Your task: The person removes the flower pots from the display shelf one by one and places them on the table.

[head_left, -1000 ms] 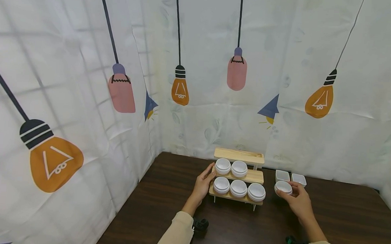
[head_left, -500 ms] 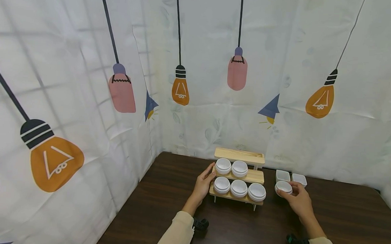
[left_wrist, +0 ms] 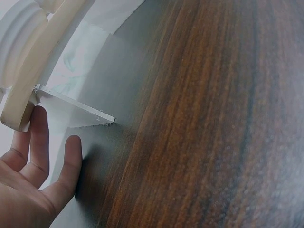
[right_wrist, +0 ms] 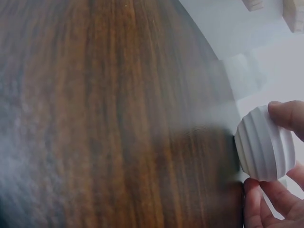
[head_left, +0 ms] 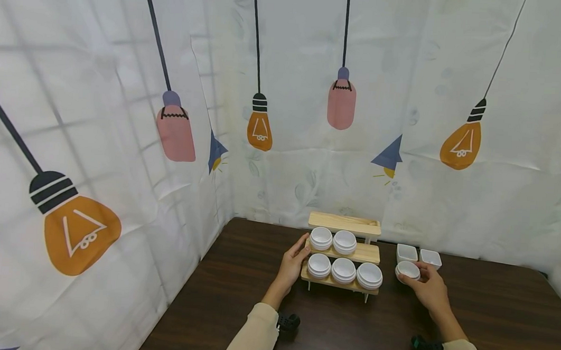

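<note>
My left hand (head_left: 291, 268) holds the left end of a tiered wooden rack (head_left: 366, 253), its thumb and index finger at the middle shelf. In the left wrist view, fingers (left_wrist: 40, 142) reach up to the shelf end (left_wrist: 17, 111), beside a clear leg (left_wrist: 76, 103). Small round white bowls sit on the rack: three on the bottom shelf, including this bowl (head_left: 369, 275), and two on the middle one. To the rack's right, my right hand (head_left: 432, 291) pinches another white bowl (head_left: 407, 270) between thumb and fingers. Its ribbed side (right_wrist: 263, 145) shows in the right wrist view.
Two square white dishes (head_left: 407, 252) stand just behind the bowl in my right hand. The rack's top shelf (head_left: 342, 221) is bare. Everything stands on a dark wood table (head_left: 348, 326), with a printed white curtain (head_left: 289, 186) behind and at the left.
</note>
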